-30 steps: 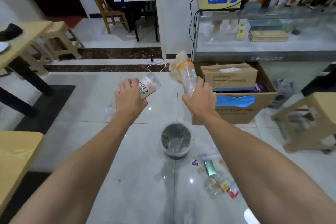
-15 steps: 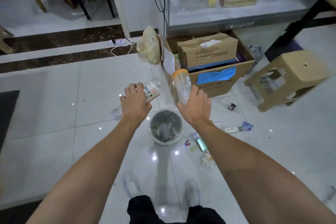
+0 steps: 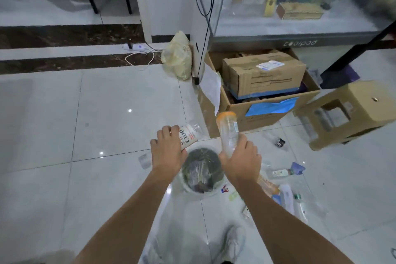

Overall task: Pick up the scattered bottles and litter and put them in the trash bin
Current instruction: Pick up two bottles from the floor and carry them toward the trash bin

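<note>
My left hand (image 3: 168, 152) grips a clear bottle with a white label (image 3: 188, 136), tilted over the far left rim of the round trash bin (image 3: 186, 186). My right hand (image 3: 241, 162) holds a clear bottle with an orange end (image 3: 228, 132), upright above the bin's right rim. The bin stands on the tiled floor between my forearms and holds litter in a liner. Several bottles and wrappers (image 3: 286, 195) lie scattered on the floor right of the bin. A small clear cup (image 3: 144, 159) lies left of the bin.
An open cardboard box (image 3: 267, 111) with a smaller box inside stands just beyond the bin. A tan plastic stool (image 3: 351, 111) is on the right, a glass display counter (image 3: 300, 34) behind. A yellowish bag (image 3: 177, 58) and a power strip (image 3: 135, 47) lie by the pillar.
My view tilted further down and moved closer to the bin. Both hands, each still holding its bottle, came lower and nearer to the bin's rim.
</note>
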### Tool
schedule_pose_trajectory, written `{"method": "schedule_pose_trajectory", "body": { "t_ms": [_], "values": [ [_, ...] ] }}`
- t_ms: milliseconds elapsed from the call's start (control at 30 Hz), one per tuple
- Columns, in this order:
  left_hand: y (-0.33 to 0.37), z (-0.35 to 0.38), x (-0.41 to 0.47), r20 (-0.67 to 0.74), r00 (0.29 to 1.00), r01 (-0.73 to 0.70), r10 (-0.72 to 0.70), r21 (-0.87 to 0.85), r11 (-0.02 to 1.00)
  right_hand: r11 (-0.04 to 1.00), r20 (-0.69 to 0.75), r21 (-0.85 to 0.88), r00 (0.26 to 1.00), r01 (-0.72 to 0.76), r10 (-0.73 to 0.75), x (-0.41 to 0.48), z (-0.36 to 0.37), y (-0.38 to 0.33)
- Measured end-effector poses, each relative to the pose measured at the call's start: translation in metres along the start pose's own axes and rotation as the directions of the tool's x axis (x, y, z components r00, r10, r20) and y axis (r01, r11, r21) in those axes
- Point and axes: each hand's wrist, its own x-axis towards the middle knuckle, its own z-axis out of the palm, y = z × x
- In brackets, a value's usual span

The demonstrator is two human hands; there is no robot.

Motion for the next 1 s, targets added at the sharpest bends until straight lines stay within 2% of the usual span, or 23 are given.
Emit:
{"method": "schedule_pose_trajectory", "body": {
  "t_ms": [167,267,400,567,700,800,1000],
  "values": [
    [-0.003,0.104,0.013,-0.029,0.999,0.031,-0.031,0.012,0.999,0.999,0.055,0.028,0.998,0.033,-0.034,0.042,0.095,0.016],
    [0.006,0.173,0.030,-0.045,0.994,0.099,-0.103,-0.091,0.991,0.996,0.073,0.089,0.997,0.013,-0.020,0.065,0.155,0.039],
    [0.019,0.266,0.046,0.070,0.982,0.188,-0.176,-0.238,0.953,0.986,0.164,0.166,0.986,-0.030,0.003,0.087,0.228,0.079],
    [0.033,0.387,0.059,0.222,0.946,0.302,-0.237,-0.338,0.891,0.974,0.251,0.223,0.963,0.044,-0.101,0.101,0.321,0.116],
    [0.040,0.463,0.073,0.356,0.905,0.358,-0.230,-0.349,0.866,0.946,0.299,0.316,0.940,0.068,-0.167,0.093,0.384,0.127],
    [0.043,0.504,0.082,0.403,0.887,0.359,-0.227,-0.291,0.887,0.931,0.342,0.360,0.919,0.066,-0.198,0.086,0.416,0.134],
    [0.036,0.554,0.085,0.506,0.822,0.429,-0.260,-0.253,0.867,0.964,0.397,0.263,0.909,0.021,-0.128,0.084,0.453,0.149]
  ]
}}
